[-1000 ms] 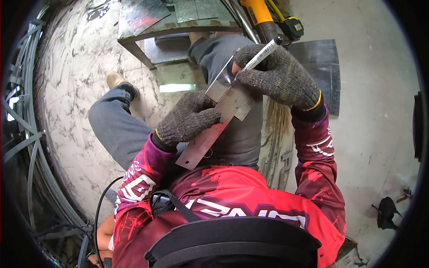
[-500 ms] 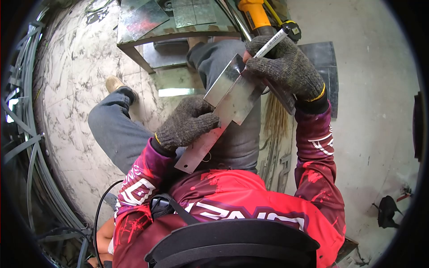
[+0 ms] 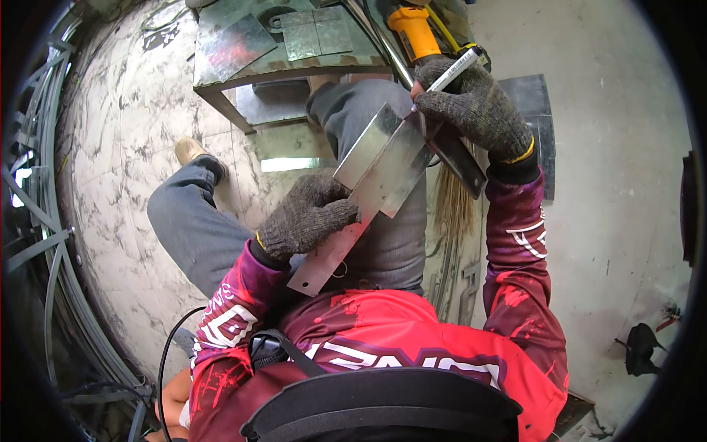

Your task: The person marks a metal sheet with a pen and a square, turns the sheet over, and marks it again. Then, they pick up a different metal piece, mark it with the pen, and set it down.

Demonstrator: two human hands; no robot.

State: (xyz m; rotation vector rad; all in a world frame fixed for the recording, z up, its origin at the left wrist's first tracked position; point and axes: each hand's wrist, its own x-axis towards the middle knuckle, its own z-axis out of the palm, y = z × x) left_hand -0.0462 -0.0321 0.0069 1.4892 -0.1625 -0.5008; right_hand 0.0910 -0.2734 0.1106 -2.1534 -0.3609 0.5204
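My left hand (image 3: 305,217), in a dark knitted glove, is closed on a small sheet-metal plate (image 3: 362,149) and the long flat blade of a steel square (image 3: 324,261), pinching them together over my thigh. The blade lies across the plate and has a hole at its near end. A dark stock (image 3: 462,163) slants down from the blade's far end, below my right hand. My right hand (image 3: 471,107), gloved with bare fingertips showing, is closed round a white marker pen (image 3: 453,71). Its tip is at the plate's upper end, beside the blade edge.
A metal bench (image 3: 213,81) ahead bears sheet-metal pieces (image 3: 317,33) and a yellow power tool (image 3: 414,33). A tape measure (image 3: 471,50) sits behind my right hand. Broom bristles (image 3: 453,202) and dark sheets (image 3: 541,132) lie right; metal bars (image 3: 55,221) lie left.
The marker and my right hand have shifted slightly right and down in view. The plate and square have tilted a little, both hands keeping their hold. The bench shows lower in view.
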